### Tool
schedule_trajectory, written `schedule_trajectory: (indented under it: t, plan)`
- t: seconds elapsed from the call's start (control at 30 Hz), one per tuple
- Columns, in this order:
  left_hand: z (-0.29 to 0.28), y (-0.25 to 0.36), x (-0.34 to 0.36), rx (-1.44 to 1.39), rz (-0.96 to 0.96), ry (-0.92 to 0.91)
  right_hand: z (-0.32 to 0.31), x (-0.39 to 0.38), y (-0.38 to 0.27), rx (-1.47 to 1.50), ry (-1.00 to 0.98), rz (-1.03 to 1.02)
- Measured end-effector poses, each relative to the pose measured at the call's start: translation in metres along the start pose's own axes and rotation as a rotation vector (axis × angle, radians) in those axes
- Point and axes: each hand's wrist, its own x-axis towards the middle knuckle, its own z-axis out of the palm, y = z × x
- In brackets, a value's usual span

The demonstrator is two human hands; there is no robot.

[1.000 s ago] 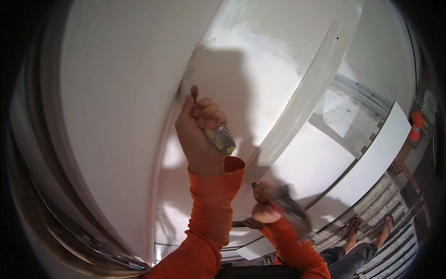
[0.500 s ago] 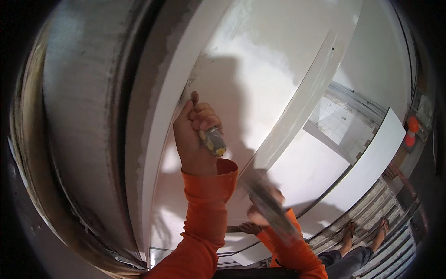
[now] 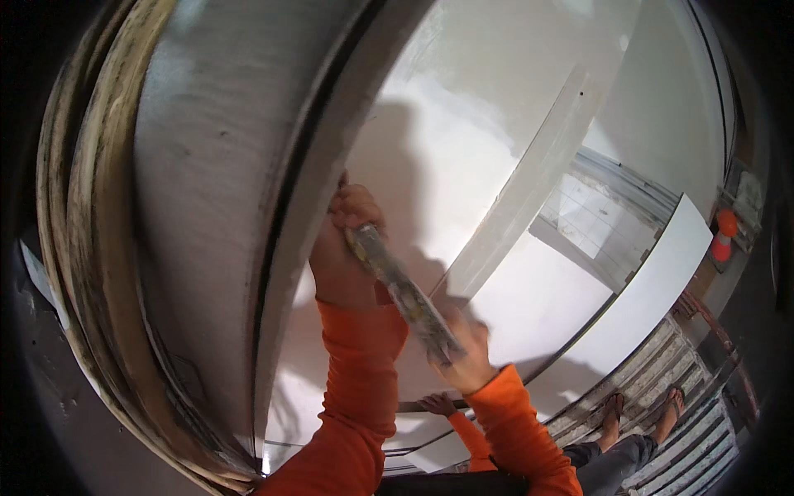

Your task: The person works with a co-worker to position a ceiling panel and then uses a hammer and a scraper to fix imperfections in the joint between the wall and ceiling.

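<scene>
Head view: both hands' grips, left hand (image 3: 343, 248) and right hand (image 3: 467, 351), clasp a long, paint-crusted scraper (image 3: 401, 291) against smooth white wall (image 3: 463, 157).

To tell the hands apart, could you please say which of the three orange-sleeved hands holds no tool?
The lowest hand, resting on the white panel; the left hand and right hand above both close on the smeared tool.
</scene>
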Motion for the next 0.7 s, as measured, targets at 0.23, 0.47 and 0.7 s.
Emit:
schedule_trajectory:
  t: [0.23,0.47,0.7]
  plan:
    - [-0.001,0.003,0.004,-0.054,-0.053,-0.014,-0.012,0.029,-0.019,-0.071,-0.206,0.164]
    - [-0.05,-0.045,0.019,0.695,0.294,0.232,-0.058,0.022,-0.032,0.132,-0.145,0.345]
    - [-0.063,-0.052,-0.015,0.574,0.028,0.052,-0.089,0.015,-0.029,0.12,-0.022,0.44]
